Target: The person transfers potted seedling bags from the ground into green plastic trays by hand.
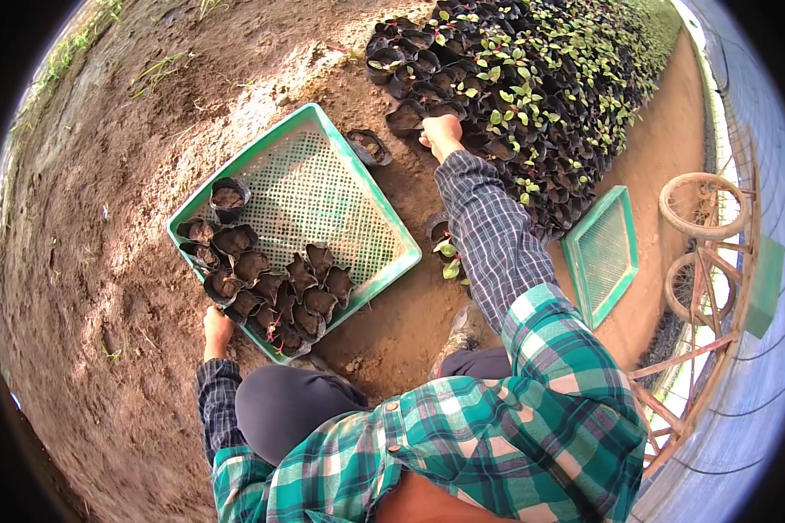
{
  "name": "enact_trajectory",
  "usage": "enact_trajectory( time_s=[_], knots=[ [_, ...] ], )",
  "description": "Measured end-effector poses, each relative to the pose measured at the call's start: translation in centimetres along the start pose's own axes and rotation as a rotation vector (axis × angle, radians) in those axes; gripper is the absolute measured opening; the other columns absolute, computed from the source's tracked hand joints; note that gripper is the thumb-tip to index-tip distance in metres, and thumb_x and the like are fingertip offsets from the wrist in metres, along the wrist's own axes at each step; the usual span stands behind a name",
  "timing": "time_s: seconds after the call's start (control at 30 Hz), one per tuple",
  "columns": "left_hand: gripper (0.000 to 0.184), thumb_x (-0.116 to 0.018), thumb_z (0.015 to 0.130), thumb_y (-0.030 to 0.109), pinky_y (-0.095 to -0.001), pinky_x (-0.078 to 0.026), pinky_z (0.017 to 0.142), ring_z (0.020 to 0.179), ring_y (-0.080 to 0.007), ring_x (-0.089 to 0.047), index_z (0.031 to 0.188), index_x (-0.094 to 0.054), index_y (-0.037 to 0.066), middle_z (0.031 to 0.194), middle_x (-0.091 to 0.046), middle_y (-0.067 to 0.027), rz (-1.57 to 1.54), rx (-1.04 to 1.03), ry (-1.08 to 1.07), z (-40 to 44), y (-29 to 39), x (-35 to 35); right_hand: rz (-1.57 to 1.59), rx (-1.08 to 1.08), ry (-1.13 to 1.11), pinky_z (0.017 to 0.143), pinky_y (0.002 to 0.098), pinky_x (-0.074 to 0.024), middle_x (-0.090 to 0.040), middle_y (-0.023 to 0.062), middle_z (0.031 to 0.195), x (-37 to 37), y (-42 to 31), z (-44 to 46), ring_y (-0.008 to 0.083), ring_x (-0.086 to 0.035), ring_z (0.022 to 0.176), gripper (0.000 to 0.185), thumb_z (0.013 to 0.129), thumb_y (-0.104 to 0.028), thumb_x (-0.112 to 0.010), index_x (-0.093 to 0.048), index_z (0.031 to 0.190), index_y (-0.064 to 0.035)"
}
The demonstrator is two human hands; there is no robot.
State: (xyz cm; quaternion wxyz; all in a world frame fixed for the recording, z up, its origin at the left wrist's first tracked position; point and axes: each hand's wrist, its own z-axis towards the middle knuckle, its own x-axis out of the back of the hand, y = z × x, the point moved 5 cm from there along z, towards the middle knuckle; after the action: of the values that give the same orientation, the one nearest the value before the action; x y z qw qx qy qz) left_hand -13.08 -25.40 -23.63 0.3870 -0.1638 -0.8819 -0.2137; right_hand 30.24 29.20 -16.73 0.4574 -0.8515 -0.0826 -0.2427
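Note:
My right hand reaches to the near edge of a mass of black seedling bags, its fingers closed on the rim of a soil-filled black bag. My left hand is at the lower left edge of a green mesh tray; its fingertips are partly hidden beside the rim. Several soil-filled black bags stand together in the tray's lower left part, and one has a small reddish sprout. Another bag stands by the tray's left rim. A loose bag sits on the soil just outside the tray's upper right side.
Leafy seedlings in black bags fill the upper right. A bag with a green plant stands near my right forearm. A second green tray lies on the right, beside a wheeled metal cart. Bare soil extends left.

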Motion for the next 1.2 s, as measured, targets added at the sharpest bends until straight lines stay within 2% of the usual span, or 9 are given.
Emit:
enact_trajectory(
  time_s=[0.03,0.13,0.17,0.3,0.43,0.53,0.77,1.03,1.2],
  knots=[
    [0.054,-0.071,0.082,0.039,-0.0486,-0.05,0.086,0.103,-0.0477,-0.062,0.106,-0.057,-0.007,0.105,-0.064,-0.0334,-0.01,-0.004,0.006,-0.4,0.5,0.2,-0.126,-0.013,-0.017,0.054,0.0403,-0.0561,-0.063,0.0199,0.087,0.3,-0.7,-0.7,0.0291,-0.066,0.063,0.018,0.08,-0.006,-0.066,-0.057,0.084,0.0098],
    [0.054,-0.071,0.082,0.039,-0.0487,-0.05,0.086,0.101,-0.0479,-0.062,0.107,-0.057,-0.007,0.103,-0.064,-0.0337,-0.027,-0.009,0.012,-0.6,0.4,0.2,-0.505,0.412,0.433,0.074,0.0429,-0.0568,-0.055,0.0239,0.109,1.2,-4.1,-5.2,0.036,-0.066,0.088,0.039,0.078,-0.008,-0.068,-0.051,0.11,0.0084],
    [0.054,-0.071,0.082,0.039,-0.0487,-0.05,0.085,0.101,-0.0478,-0.062,0.107,-0.057,-0.007,0.103,-0.064,-0.0337,-0.027,-0.009,0.01,-0.5,0.3,0.1,-0.519,0.364,0.241,0.089,0.0441,-0.052,-0.046,0.0253,0.121,1.0,-4.7,-5.9,0.041,-0.061,0.101,0.057,0.079,-0.011,-0.067,-0.041,0.128,0.0016],
    [0.058,-0.071,0.082,0.042,-0.0491,-0.05,0.084,0.1,-0.0478,-0.063,0.107,-0.056,-0.007,0.103,-0.064,-0.0337,-0.012,-0.001,0.009,-0.7,0.2,0.0,-0.714,0.445,0.11,0.091,0.0451,-0.0511,-0.05,0.0275,0.122,-0.9,-4.5,-4.2,0.0423,-0.061,0.104,0.044,0.085,-0.012,-0.06,-0.05,0.127,-0.0057],
    [0.061,-0.07,0.081,0.045,-0.0491,-0.05,0.087,0.103,-0.0478,-0.061,0.109,-0.055,-0.007,0.107,-0.063,-0.0341,0.035,0.032,-0.001,-1.0,0.8,0.4,-0.743,0.476,0.113,0.092,0.0451,-0.0491,-0.065,0.028,0.11,-1.8,-3.0,-0.2,0.0407,-0.062,0.108,0.028,0.082,-0.009,-0.056,-0.067,0.106,-0.0013],
    [0.062,-0.069,0.082,0.046,-0.0497,-0.049,0.088,0.105,-0.0483,-0.06,0.111,-0.054,-0.006,0.109,-0.061,-0.0344,0.054,0.035,-0.014,-0.5,0.0,-0.1,-0.726,0.689,0.142,0.085,0.0476,-0.0507,-0.068,0.026,0.094,-2.1,-2.1,1.8,0.0431,-0.065,0.095,0.022,0.081,-0.016,-0.062,-0.067,0.096,-0.0006],
    [0.057,-0.065,0.086,0.043,-0.0508,-0.051,0.087,0.102,-0.0487,-0.061,0.111,-0.054,-0.007,0.106,-0.062,-0.0353,0.103,0.059,0.013,-0.2,-0.4,-0.6,-0.74,0.744,0.108,0.081,0.0434,-0.0516,-0.071,0.0181,0.088,0.3,-2.0,1.7,0.0357,-0.068,0.088,0.023,0.079,-0.026,-0.071,-0.071,0.089,-0.0058],
    [0.06,-0.065,0.086,0.045,-0.0492,-0.051,0.09,0.105,-0.048,-0.061,0.114,-0.056,-0.008,0.109,-0.061,-0.0364,0.043,0.093,-0.023,-0.9,1.0,0.2,-0.513,1.256,-0.145,0.079,0.0455,-0.0508,-0.064,0.0167,0.089,-3.1,-7.8,-14.3,0.0368,-0.063,0.086,0.015,0.079,-0.011,-0.068,-0.064,0.092,-0.0056],
    [0.061,-0.065,0.087,0.046,-0.0497,-0.05,0.09,0.105,-0.0485,-0.061,0.115,-0.055,-0.008,0.109,-0.061,-0.0366,0.068,0.089,0.0,-0.6,0.5,-0.1,-0.554,1.298,-0.508,0.079,0.0474,-0.0517,-0.06,0.0181,0.091,-12.4,-2.2,-22.8,0.0389,-0.061,0.086,0.01,0.081,-0.006,-0.059,-0.06,0.09,-0.0067]
  ],
)
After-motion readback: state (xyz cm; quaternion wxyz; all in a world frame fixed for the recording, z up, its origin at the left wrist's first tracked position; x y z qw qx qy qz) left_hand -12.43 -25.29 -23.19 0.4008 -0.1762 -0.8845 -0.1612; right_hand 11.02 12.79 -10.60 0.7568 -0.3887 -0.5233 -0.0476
